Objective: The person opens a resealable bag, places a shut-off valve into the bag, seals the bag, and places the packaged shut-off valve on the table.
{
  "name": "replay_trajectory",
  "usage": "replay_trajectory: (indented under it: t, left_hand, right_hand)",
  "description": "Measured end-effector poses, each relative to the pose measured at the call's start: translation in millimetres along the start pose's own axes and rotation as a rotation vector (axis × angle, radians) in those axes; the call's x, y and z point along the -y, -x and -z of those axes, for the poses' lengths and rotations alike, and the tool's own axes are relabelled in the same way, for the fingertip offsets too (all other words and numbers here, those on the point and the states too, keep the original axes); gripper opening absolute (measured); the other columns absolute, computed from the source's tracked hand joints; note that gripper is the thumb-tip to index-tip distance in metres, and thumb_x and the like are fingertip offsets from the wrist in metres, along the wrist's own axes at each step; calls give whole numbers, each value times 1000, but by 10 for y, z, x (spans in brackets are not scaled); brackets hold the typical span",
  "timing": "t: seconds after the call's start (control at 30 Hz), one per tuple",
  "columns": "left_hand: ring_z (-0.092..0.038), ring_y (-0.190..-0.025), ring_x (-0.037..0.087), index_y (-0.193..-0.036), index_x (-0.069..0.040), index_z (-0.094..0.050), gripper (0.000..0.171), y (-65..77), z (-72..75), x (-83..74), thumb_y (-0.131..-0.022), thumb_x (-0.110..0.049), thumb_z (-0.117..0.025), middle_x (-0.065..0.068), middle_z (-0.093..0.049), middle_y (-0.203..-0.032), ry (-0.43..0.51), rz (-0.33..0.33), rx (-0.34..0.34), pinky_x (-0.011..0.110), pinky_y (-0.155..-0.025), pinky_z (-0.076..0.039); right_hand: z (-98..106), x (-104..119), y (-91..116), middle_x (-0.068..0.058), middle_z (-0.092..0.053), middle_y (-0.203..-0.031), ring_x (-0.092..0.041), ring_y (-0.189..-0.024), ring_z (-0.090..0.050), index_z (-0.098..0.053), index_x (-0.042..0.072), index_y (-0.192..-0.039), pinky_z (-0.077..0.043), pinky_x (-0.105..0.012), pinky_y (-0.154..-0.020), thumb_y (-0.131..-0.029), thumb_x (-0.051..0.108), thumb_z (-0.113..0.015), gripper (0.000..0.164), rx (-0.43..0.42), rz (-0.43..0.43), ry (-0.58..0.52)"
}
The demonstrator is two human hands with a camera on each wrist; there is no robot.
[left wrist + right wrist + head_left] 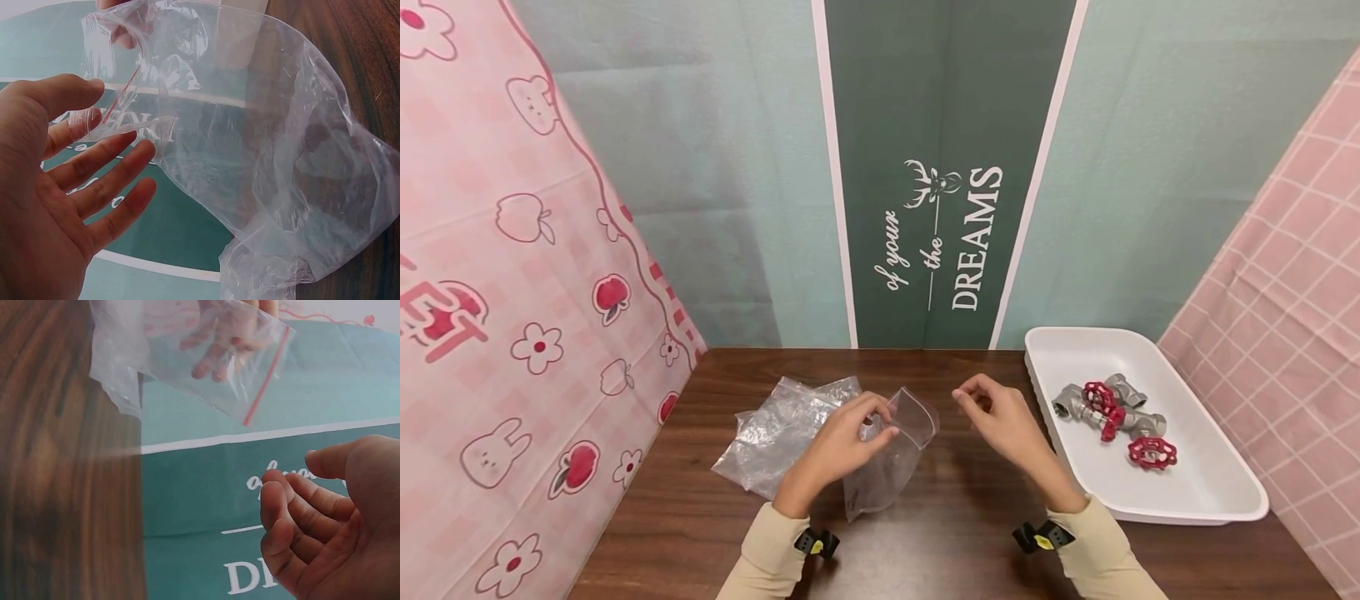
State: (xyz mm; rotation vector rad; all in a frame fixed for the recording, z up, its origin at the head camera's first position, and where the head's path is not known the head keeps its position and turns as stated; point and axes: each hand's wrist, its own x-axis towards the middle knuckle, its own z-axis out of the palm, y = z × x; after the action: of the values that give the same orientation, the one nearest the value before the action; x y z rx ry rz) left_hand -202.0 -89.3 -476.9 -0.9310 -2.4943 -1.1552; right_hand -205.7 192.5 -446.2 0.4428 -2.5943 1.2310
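Note:
My left hand (838,442) holds a clear plastic zip bag (887,479) near its mouth, thumb on one side and fingers on the other. A red zip line runs along the mouth of the bag (219,362) in the right wrist view. In the left wrist view the bag (250,137) spreads out beyond the fingers of the left hand (69,187), looking see-through and without contents. My right hand (1000,421) hovers a short way right of the bag, its fingers loosely bent and nothing in them. More clear bags (775,437) lie on the table behind the left hand.
At the right stands a white tray (1213,450) holding several metal valves (1123,417) with red handwheels (1152,453). The brown wooden table (955,533) ends at a green cloth backdrop (760,208), with pink printed cloths to either side.

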Motion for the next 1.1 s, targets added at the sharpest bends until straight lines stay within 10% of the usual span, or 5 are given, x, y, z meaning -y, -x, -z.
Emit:
replay_trajectory:
  t: [1.1]
  left_hand:
    - [-70,-103,17,-101,-14,-68,11,-21,-14,-27,-97,-16,-79,3,-73,-117,-17,-1,2,45,-89,-61]
  right_hand:
    - [935,-426,-205,-7,-74,-81,-3,-70,-59,-72,6,-104,-46,-24,-58,-102,16,-70,9,-58,34,256]
